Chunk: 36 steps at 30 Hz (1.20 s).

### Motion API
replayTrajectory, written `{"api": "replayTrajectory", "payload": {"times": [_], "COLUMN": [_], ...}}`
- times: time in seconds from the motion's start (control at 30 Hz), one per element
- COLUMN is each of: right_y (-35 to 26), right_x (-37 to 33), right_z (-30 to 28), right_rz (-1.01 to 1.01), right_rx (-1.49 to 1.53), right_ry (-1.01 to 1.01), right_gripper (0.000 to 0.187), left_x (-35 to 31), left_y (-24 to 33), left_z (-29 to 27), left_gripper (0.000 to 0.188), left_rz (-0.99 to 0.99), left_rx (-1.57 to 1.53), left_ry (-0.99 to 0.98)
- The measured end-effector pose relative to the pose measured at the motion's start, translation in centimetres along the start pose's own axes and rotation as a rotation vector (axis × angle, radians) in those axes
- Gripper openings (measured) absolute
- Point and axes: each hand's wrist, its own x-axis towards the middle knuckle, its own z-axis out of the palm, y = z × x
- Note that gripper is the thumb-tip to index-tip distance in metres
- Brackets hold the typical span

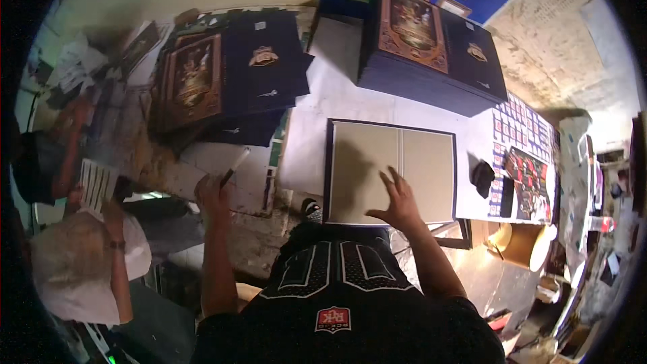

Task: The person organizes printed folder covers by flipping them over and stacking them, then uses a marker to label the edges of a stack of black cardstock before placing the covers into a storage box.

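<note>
In front of me lies an opened book cover point(428, 155), its beige inner boards facing up inside a dark blue border. My right hand point(402, 203) is over its lower middle, fingers spread and thumb pointing left, holding nothing. I cannot tell whether the fingertips press on the board. Off to the left, my left hand point(213, 197) is closed round a slim stick-like tool point(237, 163) with a dark lower part and a pale upper end, pointing up and to the right. Its exact kind is unclear.
Dark blue printed covers stand in a tall neat stack point(431, 74) at the back and a fanned pile point(236, 81) at the back left. Small printed labels point(515, 125) and a dark object point(481, 178) are on the right. Another person point(87, 256) works at the far left.
</note>
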Motion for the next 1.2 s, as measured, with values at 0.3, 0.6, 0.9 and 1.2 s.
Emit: {"api": "replayTrajectory", "payload": {"times": [0.3,0.6,0.9,1.2], "right_y": [5.3,1.1,9.2,16.5], "right_x": [-8.7,-3.3,15.0,29.6], "right_z": [2.8,-13.5,-36.7,-30.7], "right_rz": [0.060,-0.193,0.031,-0.297], "right_rx": [-0.359,-0.272,0.036,-0.205], "right_ry": [0.007,0.490,0.141,0.386], "right_gripper": [0.100,0.023,0.037,0.067], "left_x": [-0.5,2.1,7.0,5.9], "left_y": [-0.1,5.0,18.4,22.8], "left_z": [1.5,0.6,-2.1,3.3], "left_gripper": [0.051,0.055,0.037,0.031], "left_rz": [0.053,-0.041,0.294,0.121], "left_rx": [-0.079,-0.237,-0.402,-0.438], "left_ry": [-0.003,0.283,0.239,0.097]}}
